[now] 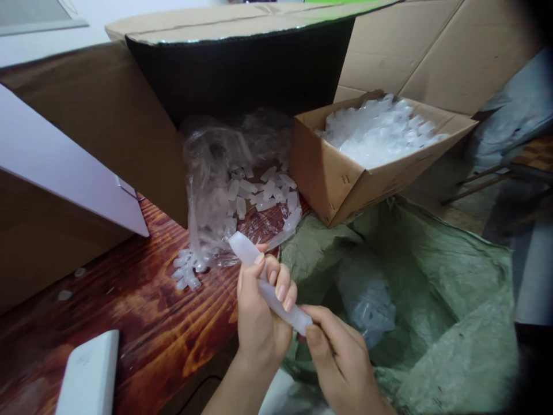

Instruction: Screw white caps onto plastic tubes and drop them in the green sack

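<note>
While your left hand (258,323) curls closed around a translucent white tube (271,296), your right hand (341,353) pinches its lower end between thumb and fingers; tube tilted, near the wooden table (168,323) and the open green sack (462,351)

The long frosted-white plastic tube (276,297) at six o'clock looks smooth, with a soft satin sheen. Toward eight, the red-brown wooden desk (149,311) is glossy and streaky-grained. The crumpled clear plastic bag (207,178) at ten shines; the open tan cardboard box (375,187) at two is matt. Toward four, the large green plastic-looking sack (458,300) is wrinkled, dull.
</note>
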A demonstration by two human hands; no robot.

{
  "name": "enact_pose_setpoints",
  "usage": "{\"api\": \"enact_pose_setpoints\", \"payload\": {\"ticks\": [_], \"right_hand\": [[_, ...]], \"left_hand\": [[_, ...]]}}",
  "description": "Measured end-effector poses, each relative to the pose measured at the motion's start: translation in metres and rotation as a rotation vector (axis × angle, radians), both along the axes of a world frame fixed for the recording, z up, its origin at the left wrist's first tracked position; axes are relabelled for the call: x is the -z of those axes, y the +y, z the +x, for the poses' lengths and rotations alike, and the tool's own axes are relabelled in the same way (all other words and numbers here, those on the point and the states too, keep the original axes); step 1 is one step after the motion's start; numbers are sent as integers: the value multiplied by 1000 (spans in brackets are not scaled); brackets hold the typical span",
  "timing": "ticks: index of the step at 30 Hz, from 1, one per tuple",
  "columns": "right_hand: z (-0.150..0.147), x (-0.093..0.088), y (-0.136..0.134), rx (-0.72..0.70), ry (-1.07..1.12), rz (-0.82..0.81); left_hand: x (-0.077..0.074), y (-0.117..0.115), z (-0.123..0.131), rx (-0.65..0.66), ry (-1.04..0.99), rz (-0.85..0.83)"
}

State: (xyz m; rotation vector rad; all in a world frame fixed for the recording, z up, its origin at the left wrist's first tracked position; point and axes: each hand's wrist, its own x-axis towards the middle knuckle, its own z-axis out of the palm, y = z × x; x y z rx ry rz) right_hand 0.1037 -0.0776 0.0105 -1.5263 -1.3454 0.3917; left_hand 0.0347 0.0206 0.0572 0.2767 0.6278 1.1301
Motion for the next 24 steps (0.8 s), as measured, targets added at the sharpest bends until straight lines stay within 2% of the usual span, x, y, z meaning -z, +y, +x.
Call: {"api": "enact_pose_setpoints", "payload": {"ticks": [2,4,6,8,10,12,15,17,19,20,24], "right_hand": [[2,-2,-1,-12,50,-51],[4,-2,-3,19,-15,-41],[9,-1,-6,17,-176,92],[14,3,-10,-72,-328,206],[21,8,-14,-187,-356,115],[27,12,-19,-200,-317,15],[34,13,-22,-239,-409,174],[37,11,-20,-287,-456,114],[38,6,-18,-264,-429,-14],[37,4,-16,-236,-416,-7],[25,-3,-11,-114,-461,238]], "left_hand": [[1,-1,-1,17,-2,2],[2,-2,-2,8,15,22],[1,-3,-3,-2,43,47],[-1,-5,-4,0,60,70],[-3,-7,-5,15,63,85],[-5,-9,-8,19,61,105],[-7,-11,-11,18,63,131],[-7,-12,-13,15,57,144],[-8,-13,-13,11,56,147],[-8,-14,-12,8,57,146],[-7,-20,-4,-6,72,102]]}}
